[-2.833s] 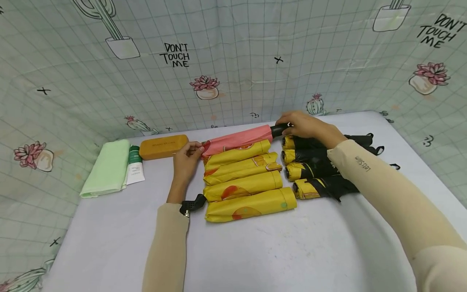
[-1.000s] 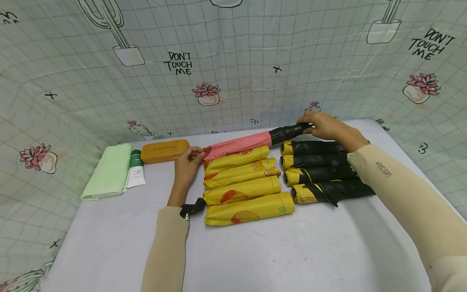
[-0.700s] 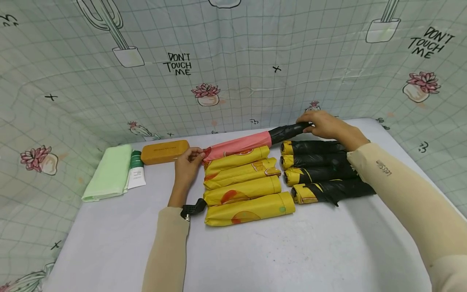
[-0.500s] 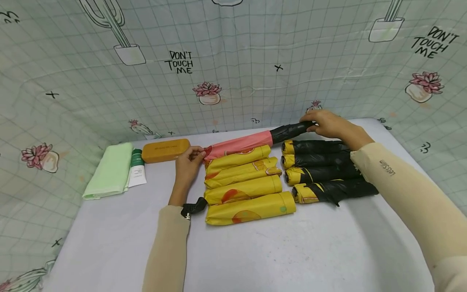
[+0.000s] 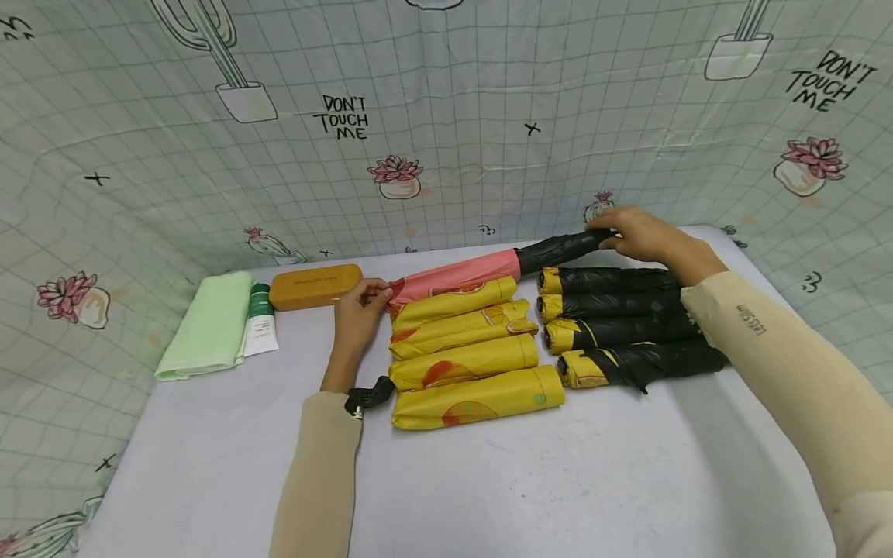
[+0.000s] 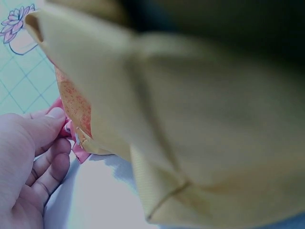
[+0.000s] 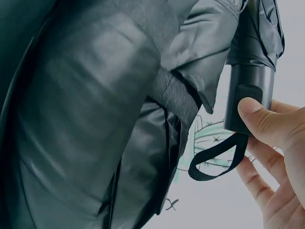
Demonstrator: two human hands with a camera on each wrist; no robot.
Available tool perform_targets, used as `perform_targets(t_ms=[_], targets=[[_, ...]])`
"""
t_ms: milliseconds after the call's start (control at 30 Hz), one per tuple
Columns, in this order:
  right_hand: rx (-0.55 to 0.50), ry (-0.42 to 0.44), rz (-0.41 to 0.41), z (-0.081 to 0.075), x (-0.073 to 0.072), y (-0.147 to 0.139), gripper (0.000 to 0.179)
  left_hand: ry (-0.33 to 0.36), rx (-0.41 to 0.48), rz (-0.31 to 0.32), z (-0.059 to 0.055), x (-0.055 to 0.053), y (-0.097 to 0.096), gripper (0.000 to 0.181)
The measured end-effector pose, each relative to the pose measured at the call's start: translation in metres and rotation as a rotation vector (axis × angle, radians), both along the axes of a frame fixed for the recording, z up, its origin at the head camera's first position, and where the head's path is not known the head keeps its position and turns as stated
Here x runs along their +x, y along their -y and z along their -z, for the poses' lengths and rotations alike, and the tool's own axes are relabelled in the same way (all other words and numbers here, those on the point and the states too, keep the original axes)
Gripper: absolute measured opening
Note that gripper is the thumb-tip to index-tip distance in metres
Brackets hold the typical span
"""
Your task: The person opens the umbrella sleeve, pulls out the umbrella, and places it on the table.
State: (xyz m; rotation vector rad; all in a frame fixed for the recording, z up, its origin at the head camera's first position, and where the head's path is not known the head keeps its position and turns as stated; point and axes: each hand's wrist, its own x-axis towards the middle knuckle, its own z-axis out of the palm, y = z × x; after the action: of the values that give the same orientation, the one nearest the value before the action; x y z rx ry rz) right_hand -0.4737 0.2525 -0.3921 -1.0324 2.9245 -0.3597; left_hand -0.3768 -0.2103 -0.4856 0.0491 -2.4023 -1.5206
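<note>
A folded black umbrella point(image 5: 558, 250) lies at the back of the table, its left part inside a pink cover point(image 5: 456, 277). My right hand point(image 5: 645, 236) holds the umbrella's handle point(image 7: 249, 98); in the right wrist view the thumb presses beside its button and a black strap point(image 7: 217, 160) hangs in a loop. My left hand point(image 5: 357, 316) pinches the cover's far left end between thumb and fingers, seen as pink cloth point(image 6: 80, 149) in the left wrist view. Yellow fruit-printed covers point(image 5: 481, 397) lie in a column just in front of the pink one.
Several folded black umbrellas with yellow ends point(image 5: 642, 366) lie stacked in a column on the right, under my right forearm. At the back left are an orange-brown case point(image 5: 315, 287), a green-and-white tube point(image 5: 261, 322) and a folded light green cloth point(image 5: 207, 325). A patterned curtain point(image 5: 446, 93) stands behind the table.
My right hand has moved right, drawing the black umbrella further out of the pink cover; at first only its handle end showed. My left hand keeps its pinch on the cover's end.
</note>
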Motion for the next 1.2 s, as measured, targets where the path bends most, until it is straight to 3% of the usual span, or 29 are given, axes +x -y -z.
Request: perform_targets(t_ms=[767, 1200], targets=[[0.013, -0.013, 0.062, 0.0, 0.006, -0.04, 0.04, -0.021, 0.003, 0.021, 0.0, -0.002, 0.001, 0.017], [0.013, -0.039, 0.053, 0.002, 0.007, -0.054, 0.038, -0.012, -0.006, 0.013, 0.002, -0.002, 0.001, 0.018]])
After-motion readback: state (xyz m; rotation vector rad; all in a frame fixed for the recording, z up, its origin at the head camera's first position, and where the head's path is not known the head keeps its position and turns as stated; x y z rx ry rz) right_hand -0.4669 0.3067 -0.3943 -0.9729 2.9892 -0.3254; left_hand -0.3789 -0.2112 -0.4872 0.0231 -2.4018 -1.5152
